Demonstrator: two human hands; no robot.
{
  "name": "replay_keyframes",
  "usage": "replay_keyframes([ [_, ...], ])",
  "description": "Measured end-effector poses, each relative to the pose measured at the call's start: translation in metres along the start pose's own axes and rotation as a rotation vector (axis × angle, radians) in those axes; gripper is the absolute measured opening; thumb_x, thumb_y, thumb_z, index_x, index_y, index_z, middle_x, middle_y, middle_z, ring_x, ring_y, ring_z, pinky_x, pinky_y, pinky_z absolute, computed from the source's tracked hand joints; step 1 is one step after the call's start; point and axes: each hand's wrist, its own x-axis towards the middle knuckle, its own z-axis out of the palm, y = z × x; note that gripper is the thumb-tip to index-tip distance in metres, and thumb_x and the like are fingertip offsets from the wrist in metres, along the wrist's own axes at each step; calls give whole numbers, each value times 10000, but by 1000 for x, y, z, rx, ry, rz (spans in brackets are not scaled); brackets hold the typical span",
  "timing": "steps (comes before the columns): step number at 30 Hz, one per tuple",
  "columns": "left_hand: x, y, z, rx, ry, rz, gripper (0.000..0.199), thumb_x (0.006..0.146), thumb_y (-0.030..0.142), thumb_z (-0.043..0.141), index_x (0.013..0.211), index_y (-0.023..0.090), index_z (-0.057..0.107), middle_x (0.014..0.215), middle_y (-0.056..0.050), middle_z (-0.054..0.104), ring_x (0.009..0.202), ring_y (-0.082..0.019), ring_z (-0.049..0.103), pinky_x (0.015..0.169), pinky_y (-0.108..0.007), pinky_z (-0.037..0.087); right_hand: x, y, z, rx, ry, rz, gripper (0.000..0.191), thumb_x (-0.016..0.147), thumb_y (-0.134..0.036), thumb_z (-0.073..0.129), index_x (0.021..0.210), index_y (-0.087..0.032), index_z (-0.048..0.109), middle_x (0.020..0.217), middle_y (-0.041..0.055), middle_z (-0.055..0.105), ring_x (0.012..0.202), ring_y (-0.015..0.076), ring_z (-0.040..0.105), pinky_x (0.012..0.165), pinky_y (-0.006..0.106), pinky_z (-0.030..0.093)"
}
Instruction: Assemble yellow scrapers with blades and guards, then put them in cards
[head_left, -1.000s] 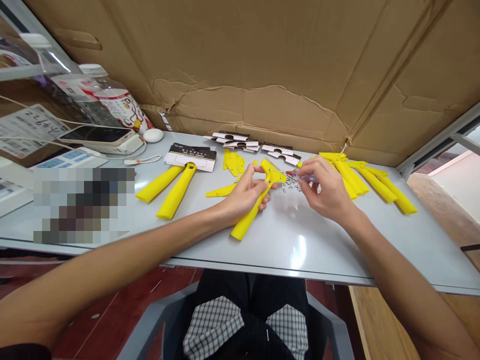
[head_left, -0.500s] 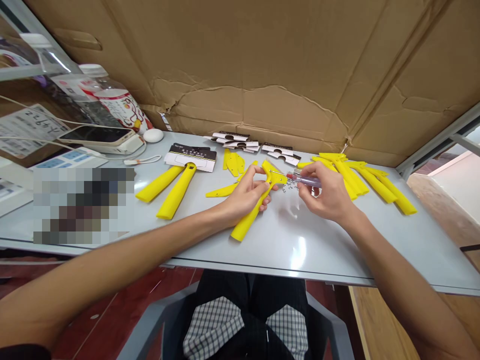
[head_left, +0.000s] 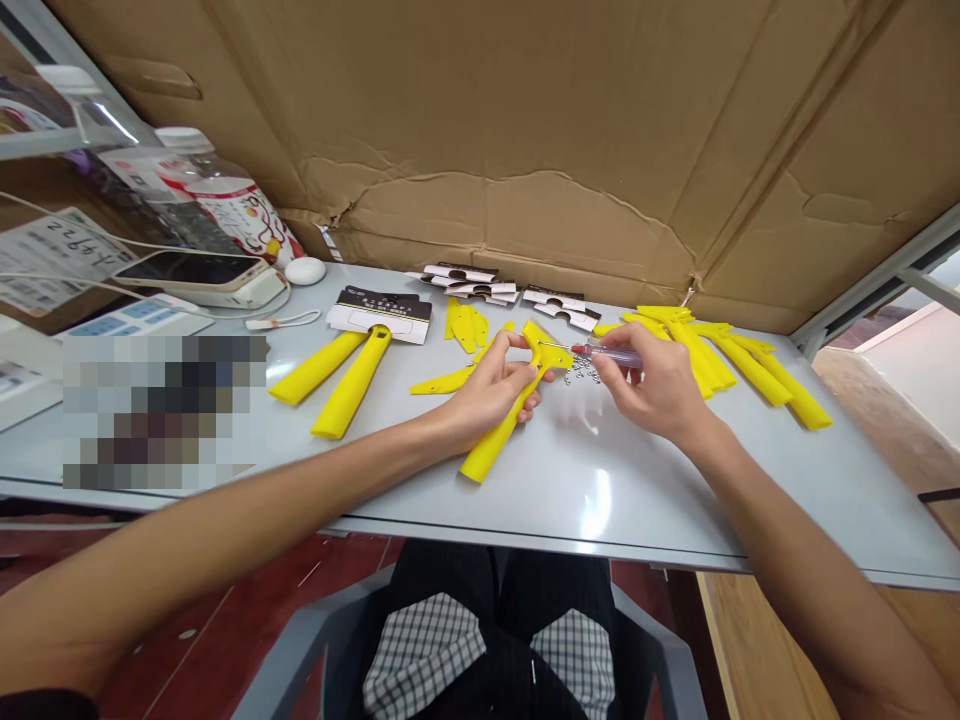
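Observation:
My left hand (head_left: 499,390) is closed round a yellow plastic scraper handle (head_left: 491,448), near its wider head. Between the fingers and thumb of my right hand (head_left: 651,385) is a screwdriver (head_left: 616,356) with a clear purplish grip. Its thin shaft points left, and the tip meets the handle's head at a screw spot. A second small screw shows in the head. Loose small screws (head_left: 585,370) lie on the table just below the screwdriver. Flat yellow pieces (head_left: 466,326) lie behind my left hand, and another yellow piece (head_left: 439,383) sticks out left of it.
Several yellow handles (head_left: 720,360) are piled to the right. Two handles (head_left: 349,390) lie at left by a card packet (head_left: 381,315). More folded cards (head_left: 472,283) rest against the cardboard wall (head_left: 480,120). A phone (head_left: 191,268), a cable and bottles (head_left: 232,200) stand at far left.
Almost nothing differs. My right hand's fingers have shifted slightly on the screwdriver grip, while the handle in my left hand stays in place.

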Motion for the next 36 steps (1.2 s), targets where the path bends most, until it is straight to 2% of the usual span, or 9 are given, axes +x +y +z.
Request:
replay_keyframes([
  [5, 2, -2, -1, -13, -2, 10, 181, 1075, 158, 539, 1110, 276, 407, 1035, -76, 768, 563, -86, 538, 536, -270, 417, -1, 0, 0, 39, -10, -38, 58, 991, -254, 638, 1036, -242, 603, 858, 17, 772, 559, 141, 631, 580, 309, 515],
  [8, 2, -2, -2, -22, 6, 9, 179, 1076, 162, 544, 1107, 276, 410, 1031, -76, 766, 562, -86, 538, 534, -269, 413, -1, 2, 2, 35, -3, -33, 79, 1020, -312, 653, 1021, -236, 633, 814, 13, 781, 584, 152, 664, 568, 299, 498],
  [13, 1, -1, -1, -3, -10, 3, 177, 1083, 167, 536, 1119, 274, 400, 1059, -79, 766, 568, -78, 536, 538, -263, 415, 1, 2, 0, -45, 12, 7, 218, 1034, -407, 641, 909, -229, 653, 648, -14, 715, 497, 142, 599, 531, 300, 418],
  [15, 1, -1, -1, 6, -12, 3, 179, 1084, 171, 535, 1123, 274, 393, 1077, -77, 766, 570, -74, 535, 540, -259, 417, 1, 0, -1, -35, -21, 50, 206, 1021, -418, 639, 935, -231, 642, 634, -23, 697, 486, 143, 585, 537, 304, 420],
  [18, 2, -1, -1, 12, -8, 5, 181, 1084, 173, 529, 1125, 275, 384, 1087, -75, 766, 562, -72, 531, 535, -259, 413, 0, -3, -2, 4, -53, 72, 141, 978, -357, 656, 1029, -232, 615, 736, -12, 721, 508, 141, 588, 547, 307, 446],
  [22, 3, -2, -1, 2, 6, 2, 183, 1081, 153, 515, 1120, 274, 385, 1066, -74, 765, 556, -75, 534, 536, -270, 411, 0, -2, -2, 44, -42, -20, 75, 963, -231, 652, 1019, -244, 603, 849, 5, 734, 578, 137, 586, 577, 303, 481],
  [28, 1, -2, -1, 10, -19, 11, 176, 1086, 143, 513, 1117, 274, 399, 1046, -67, 765, 559, -75, 534, 544, -271, 424, 2, 3, -2, 107, -36, -179, 238, 915, -34, 558, 1000, -249, 614, 988, 61, 691, 849, 193, 660, 605, 292, 485],
  [33, 3, -2, -2, -4, -2, 13, 179, 1081, 150, 526, 1119, 272, 401, 1074, -78, 756, 568, -76, 538, 536, -270, 406, -1, 6, -1, 66, -79, -96, 86, 985, -195, 700, 1049, -235, 659, 965, 38, 779, 743, 169, 688, 652, 304, 534],
  [36, 4, -2, -3, -12, -1, 6, 185, 1077, 143, 526, 1120, 273, 402, 1078, -78, 754, 565, -74, 536, 537, -269, 402, -2, 7, 0, 36, -78, -63, 79, 1014, -288, 730, 1051, -226, 696, 956, 41, 823, 733, 174, 722, 686, 310, 549],
])
